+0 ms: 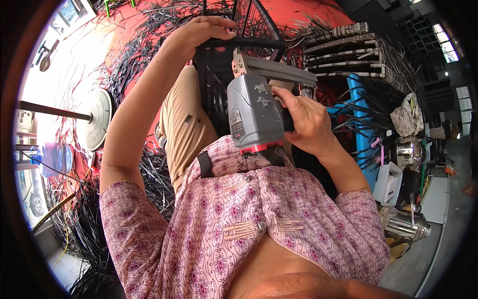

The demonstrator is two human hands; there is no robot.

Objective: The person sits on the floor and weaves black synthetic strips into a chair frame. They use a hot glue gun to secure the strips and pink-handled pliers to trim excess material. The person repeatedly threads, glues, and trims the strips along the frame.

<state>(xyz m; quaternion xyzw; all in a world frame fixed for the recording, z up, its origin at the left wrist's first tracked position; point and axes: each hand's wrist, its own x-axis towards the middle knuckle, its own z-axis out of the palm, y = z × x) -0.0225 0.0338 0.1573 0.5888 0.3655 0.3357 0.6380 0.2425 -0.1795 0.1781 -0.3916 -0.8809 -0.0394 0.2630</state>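
My right hand (307,119) is closed round the handle of a grey nail gun or stapler (255,107) with a red trim at its base. The tool's metal nose and long magazine lie across the near side of a black frame (244,44) with mesh-like sides, standing between my knees. Whether the nose touches the frame I cannot tell. At the frame's upper left corner, my left hand (206,31) rests over the rim and grips it, its fingers reaching toward the right. Part of the frame is hidden behind the tool and my right hand.
Loose black strips (137,55) lie over the red floor. A stack of woven panels (346,52) stands at the far right, with a blue plastic chair (362,104) nearer me. To the left are a round grey disc base (98,122) with a pole and a blue water bottle (55,158).
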